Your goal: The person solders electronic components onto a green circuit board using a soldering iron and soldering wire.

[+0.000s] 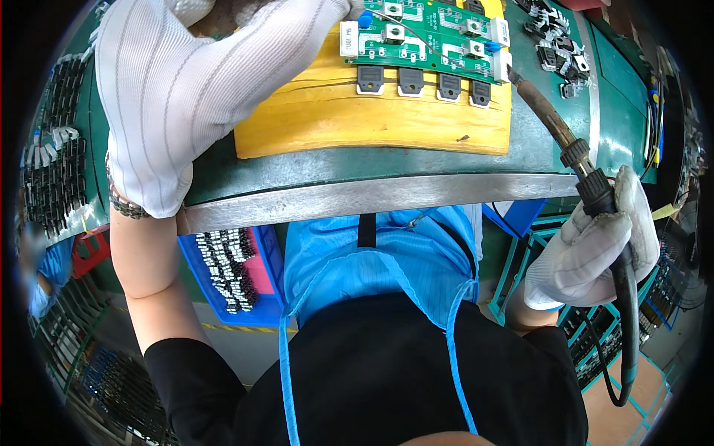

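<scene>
A green circuit board lies on a yellow wooden block, with several black flat components sticking out along its near edge. My left hand, in a white striped glove, is closed beside the board's left end. From its fingertips a thin grey solder wire runs across the board toward the right end. My right hand, also gloved, grips a soldering iron by its black handle. The iron's tip is at the white connector on the board's right edge; whether they touch I cannot tell.
Loose black components lie on the green bench at the right. Rows of dark components stand at the far left. A metal strip edges the bench. Below is a blue bin of parts. The iron's cable hangs at right.
</scene>
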### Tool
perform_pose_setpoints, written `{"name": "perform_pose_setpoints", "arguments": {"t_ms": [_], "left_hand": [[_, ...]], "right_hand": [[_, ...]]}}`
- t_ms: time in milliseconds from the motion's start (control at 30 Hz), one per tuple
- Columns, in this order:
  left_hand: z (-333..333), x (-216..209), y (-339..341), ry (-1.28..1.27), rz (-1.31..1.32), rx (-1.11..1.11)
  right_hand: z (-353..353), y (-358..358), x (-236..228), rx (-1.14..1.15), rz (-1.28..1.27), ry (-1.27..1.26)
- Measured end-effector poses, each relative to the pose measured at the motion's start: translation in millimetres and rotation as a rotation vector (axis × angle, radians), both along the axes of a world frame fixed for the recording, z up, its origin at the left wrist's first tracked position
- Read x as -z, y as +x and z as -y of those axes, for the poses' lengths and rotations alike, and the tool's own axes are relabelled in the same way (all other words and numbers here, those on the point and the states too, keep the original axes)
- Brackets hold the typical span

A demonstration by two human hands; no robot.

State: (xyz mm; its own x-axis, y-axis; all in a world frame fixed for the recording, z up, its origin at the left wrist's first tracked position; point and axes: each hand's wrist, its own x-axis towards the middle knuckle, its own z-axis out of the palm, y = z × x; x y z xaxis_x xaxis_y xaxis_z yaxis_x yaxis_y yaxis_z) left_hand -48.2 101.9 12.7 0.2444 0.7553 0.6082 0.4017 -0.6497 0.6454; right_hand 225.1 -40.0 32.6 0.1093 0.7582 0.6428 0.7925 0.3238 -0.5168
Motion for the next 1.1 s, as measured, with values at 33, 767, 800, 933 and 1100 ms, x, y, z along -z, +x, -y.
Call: {"name": "perform_pose_setpoints", "arguments": {"t_ms": [33, 767, 800, 933, 1100], "left_hand": [[6, -2, 4, -0.008, 0.007, 0.007], [6, -5, -4, -0.092, 0.064, 0.09], [5, -5, -4, -0.096, 0.067, 0.096], [1, -2, -1, -0.109, 0.086, 0.136], [-4, -5, -3, -0.127, 0.09, 0.169]], "right_hand": [[0, -1, -4, 0.003, 0.073, -0.046], [-19, -21, -14, -0.203, 0.248, 0.028], [-19, -21, -15, -0.202, 0.249, 0.028], [-17, -21, -19, -0.184, 0.286, -0.036], [-10, -15, -34, -0.101, 0.359, -0.163]]}}
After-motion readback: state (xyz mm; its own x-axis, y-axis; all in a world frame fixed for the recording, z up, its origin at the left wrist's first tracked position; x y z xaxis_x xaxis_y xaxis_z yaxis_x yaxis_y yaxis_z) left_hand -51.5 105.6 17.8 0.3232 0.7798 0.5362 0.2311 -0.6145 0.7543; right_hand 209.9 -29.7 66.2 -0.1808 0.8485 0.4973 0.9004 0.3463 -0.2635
